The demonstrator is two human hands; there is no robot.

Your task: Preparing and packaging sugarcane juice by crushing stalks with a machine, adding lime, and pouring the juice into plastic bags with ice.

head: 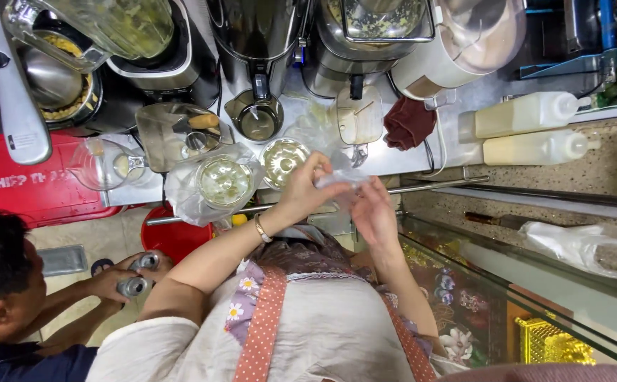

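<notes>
My left hand (303,185), with a bracelet on its wrist, and my right hand (373,211) are raised together over the metal counter edge. Both pinch a thin clear plastic bag (338,180) between their fingers. Just beyond my left hand stands a clear cup of pale green drink (284,160). To its left a second such cup (224,181) sits inside a loose plastic bag (181,194).
Blenders and metal juicers (255,42) line the back of the counter. A dark red cloth (407,122) and two pale squeeze bottles (531,131) lie to the right, a knife (506,221) nearer. Another person at lower left holds metal cans (135,277). A red bucket (174,237) stands below.
</notes>
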